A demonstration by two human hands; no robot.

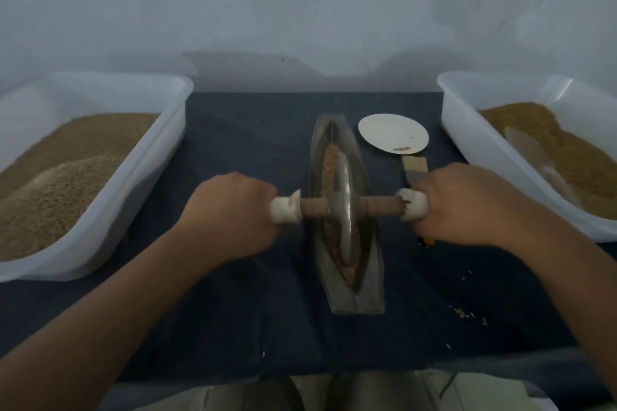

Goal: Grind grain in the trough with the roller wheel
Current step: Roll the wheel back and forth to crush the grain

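Head view showed the grinding step under way: the left hand [233,210] and right hand [467,207] were each wrapped in a fist around one end of the axle [380,206]. Between them the roller wheel [344,210] stood upright in the trough [364,290], on the grain [329,163]. The next move likely called for even downward pressure from both fists while rolling along the groove.

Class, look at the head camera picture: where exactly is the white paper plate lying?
The white paper plate lies on the dark cloth, right of the trough's far end and left of the right-hand tub.
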